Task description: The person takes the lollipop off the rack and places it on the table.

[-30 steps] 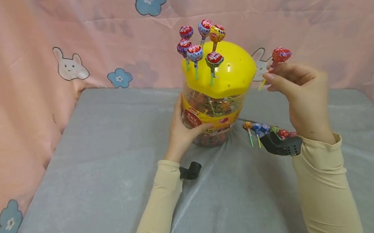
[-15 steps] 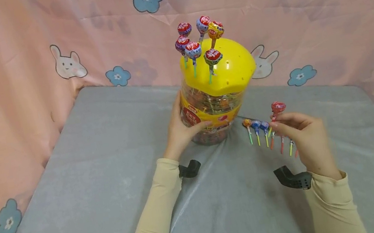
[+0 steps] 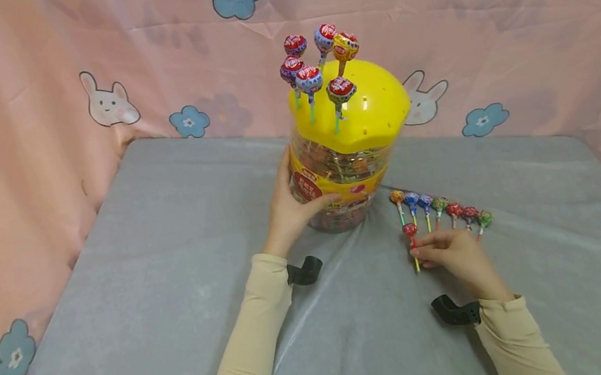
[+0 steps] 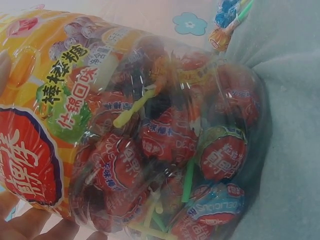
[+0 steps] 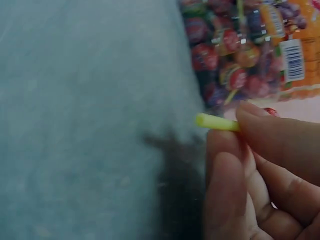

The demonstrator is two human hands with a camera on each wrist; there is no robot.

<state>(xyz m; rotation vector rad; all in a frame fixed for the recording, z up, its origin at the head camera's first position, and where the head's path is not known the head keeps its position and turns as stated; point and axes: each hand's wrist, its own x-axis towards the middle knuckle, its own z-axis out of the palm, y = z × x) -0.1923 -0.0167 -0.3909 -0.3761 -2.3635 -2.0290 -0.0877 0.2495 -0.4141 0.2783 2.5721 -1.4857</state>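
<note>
My left hand [image 3: 290, 216] grips the side of a clear jar [image 3: 334, 172] full of lollipops, its thumb across the yellow label. The jar has a domed yellow lid [image 3: 376, 102] with small holes, and several wrapped lollipops [image 3: 309, 80] stand in its left part. Between thumb and fingers my right hand [image 3: 461, 253] pinches a red-wrapped lollipop [image 3: 410, 230] with a yellow stick, head up, in front of the row on the table. In the right wrist view the end of the yellow stick [image 5: 217, 122] pokes out past the thumb; the candy head is mostly hidden there.
A row of several lollipops [image 3: 439, 204] lies on the grey cloth [image 3: 171, 269] right of the jar, partly behind my right hand. Behind the table hangs a pink curtain [image 3: 194, 52] printed with rabbits and flowers. Each wrist wears a black camera mount [image 3: 455, 311].
My right hand has come down and to the left with the red lollipop, from beside the lid to low over the table, uncovering the row. The left hand stays on the jar.
</note>
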